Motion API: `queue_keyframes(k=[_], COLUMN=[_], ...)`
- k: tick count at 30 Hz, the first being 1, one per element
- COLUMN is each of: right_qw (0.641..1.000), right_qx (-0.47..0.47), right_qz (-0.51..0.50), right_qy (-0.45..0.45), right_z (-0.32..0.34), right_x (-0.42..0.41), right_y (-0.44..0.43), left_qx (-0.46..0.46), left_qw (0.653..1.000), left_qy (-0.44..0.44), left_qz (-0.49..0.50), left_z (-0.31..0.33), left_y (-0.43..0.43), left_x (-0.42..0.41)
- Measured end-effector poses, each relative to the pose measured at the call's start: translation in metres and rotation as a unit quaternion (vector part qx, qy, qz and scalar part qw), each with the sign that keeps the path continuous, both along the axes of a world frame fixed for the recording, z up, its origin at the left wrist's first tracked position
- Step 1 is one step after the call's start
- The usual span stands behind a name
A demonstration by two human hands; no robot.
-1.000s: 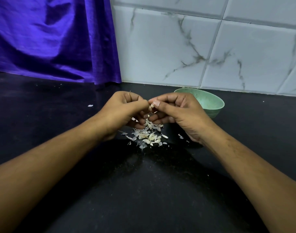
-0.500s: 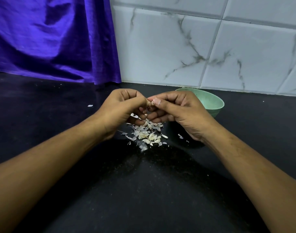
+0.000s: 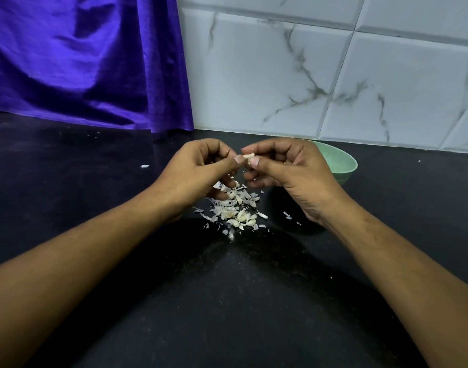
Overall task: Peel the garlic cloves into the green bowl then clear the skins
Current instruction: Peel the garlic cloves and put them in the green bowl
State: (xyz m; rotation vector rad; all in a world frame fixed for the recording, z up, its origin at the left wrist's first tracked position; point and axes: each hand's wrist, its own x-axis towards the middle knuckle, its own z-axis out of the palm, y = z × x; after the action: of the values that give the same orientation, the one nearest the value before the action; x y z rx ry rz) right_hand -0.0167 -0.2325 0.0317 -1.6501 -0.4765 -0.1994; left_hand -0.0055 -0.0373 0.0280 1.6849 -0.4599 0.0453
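Left hand (image 3: 201, 168) pinches the near end of a clove (image 3: 249, 155) whose far end the right hand (image 3: 286, 168) grips, its long axis running left-right between both thumbs. Bowl (image 3: 342, 163) lies just behind the right hand, the nearer one; skins (image 3: 235, 208) lie on the counter (image 3: 227, 301) below.

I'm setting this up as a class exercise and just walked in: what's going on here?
A person is peeling garlic over a black counter. The right hand pinches a garlic clove while the left hand picks at its skin. A pile of skins and cloves lies below the hands. The green bowl sits behind the right hand, its contents hidden.
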Motion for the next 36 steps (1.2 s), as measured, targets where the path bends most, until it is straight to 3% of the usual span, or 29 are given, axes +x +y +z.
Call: queue_keyframes(k=[16,25,29,36], right_qw=[1.000,0.984,0.986,0.991], right_qx=[0.006,-0.114,-0.094,-0.069], right_qz=[-0.011,-0.065,-0.078,-0.065], right_qy=[-0.016,-0.120,-0.109,-0.098], right_z=[-0.0033,-0.0086,-0.0073,-0.0055], right_x=[0.0028,0.0067,0.0069,0.0058], right_y=[0.0025,0.0009,0.0001,0.0011], left_qx=[-0.001,-0.021,-0.021,0.012], left_qw=[1.000,1.000,1.000,0.998], left_qy=[-0.022,0.009,0.017,-0.044], left_qz=[0.011,0.009,0.002,0.033], left_z=[-0.0016,-0.0024,-0.0011,0.0002], left_y=[0.0000,0.0000,0.0000,0.0002], left_x=[0.0007,0.0007,0.0007,-0.0015])
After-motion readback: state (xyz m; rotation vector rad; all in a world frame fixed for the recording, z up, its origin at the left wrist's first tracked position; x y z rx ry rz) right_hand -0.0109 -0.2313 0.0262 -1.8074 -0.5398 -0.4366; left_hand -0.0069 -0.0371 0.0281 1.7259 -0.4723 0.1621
